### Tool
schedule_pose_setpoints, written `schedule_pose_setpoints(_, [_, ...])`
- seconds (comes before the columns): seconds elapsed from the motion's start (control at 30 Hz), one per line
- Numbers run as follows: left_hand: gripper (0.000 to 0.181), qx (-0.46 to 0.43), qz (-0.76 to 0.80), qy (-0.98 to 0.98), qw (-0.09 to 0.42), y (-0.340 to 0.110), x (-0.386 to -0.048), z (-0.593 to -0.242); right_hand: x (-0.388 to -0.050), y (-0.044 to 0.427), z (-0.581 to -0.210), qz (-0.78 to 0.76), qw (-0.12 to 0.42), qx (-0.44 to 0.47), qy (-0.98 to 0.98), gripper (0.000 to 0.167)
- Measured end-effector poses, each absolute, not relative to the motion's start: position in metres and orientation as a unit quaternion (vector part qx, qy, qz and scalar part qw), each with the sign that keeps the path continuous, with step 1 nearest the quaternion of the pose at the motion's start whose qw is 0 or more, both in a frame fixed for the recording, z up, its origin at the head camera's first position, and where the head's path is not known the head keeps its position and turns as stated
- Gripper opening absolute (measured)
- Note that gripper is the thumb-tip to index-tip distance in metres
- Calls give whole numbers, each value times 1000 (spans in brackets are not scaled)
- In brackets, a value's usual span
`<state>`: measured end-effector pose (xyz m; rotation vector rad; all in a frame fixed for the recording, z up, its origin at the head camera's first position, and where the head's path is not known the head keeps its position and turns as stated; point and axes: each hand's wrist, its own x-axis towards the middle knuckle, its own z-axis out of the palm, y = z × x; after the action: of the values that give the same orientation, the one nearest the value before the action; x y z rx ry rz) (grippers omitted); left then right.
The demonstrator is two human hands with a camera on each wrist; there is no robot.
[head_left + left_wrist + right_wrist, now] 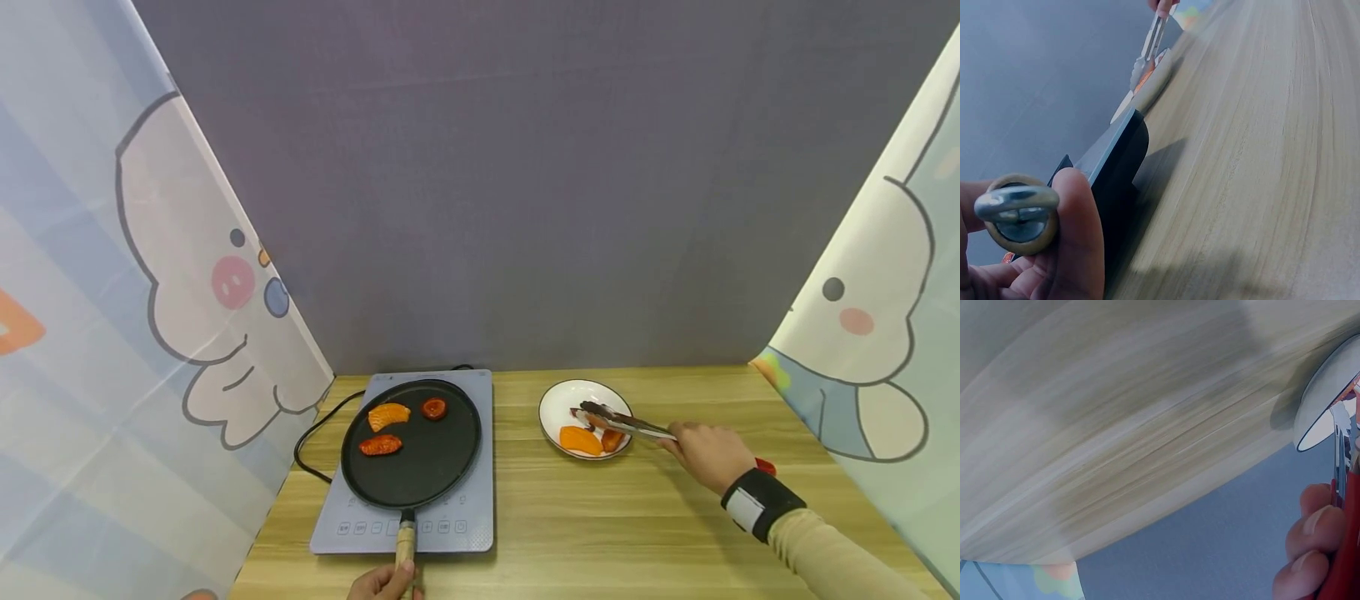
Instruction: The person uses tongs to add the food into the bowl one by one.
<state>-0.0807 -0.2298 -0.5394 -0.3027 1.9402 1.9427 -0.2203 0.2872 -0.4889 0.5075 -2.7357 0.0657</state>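
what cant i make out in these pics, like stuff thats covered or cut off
- Head view: what lies beneath the tips of the tongs on the plate; the tongs cover it.
- Head view: the button labels on the cooktop; too small to read.
- Head view: the rest of the left hand; bottom edge cuts it off.
- Right wrist view: most of the plate; right edge cuts it off.

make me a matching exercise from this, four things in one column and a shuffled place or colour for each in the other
Things
1. frying pan
2. tongs
3. left hand
4. plate

Descriptions
A. gripping a wooden handle
B. white with a dark rim
C. on the cooktop
D. held in the right hand

Pairs: 1-C, 2-D, 3-A, 4-B
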Motion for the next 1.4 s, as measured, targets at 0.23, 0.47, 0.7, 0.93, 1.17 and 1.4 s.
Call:
schedule_pose_setpoints(0.23, [47,-112,690,689,191,-231,-81,-540,-221,283,-487,22,186,185,-965,29])
schedule_pose_setpoints(0.47, [47,-111,692,686,195,-232,-83,-541,-223,283,-489,12,183,177,-967,31])
schedule_pose_setpoints(0.7, [47,-106,695,684,195,-232,-82,-540,-223,283,-489,25,183,164,-969,32])
schedule_pose_setpoints(0.93, [48,-107,698,682,192,-232,-82,-539,-226,284,-487,23,188,169,-967,35])
schedule_pose_setpoints(1.17, [52,-110,701,676,198,-234,-82,-541,-224,284,-487,20,188,169,-967,33])
schedule_pose_setpoints(1.4, [53,-110,704,673,197,-233,-82,-541,-224,284,-484,12,198,171,-965,35])
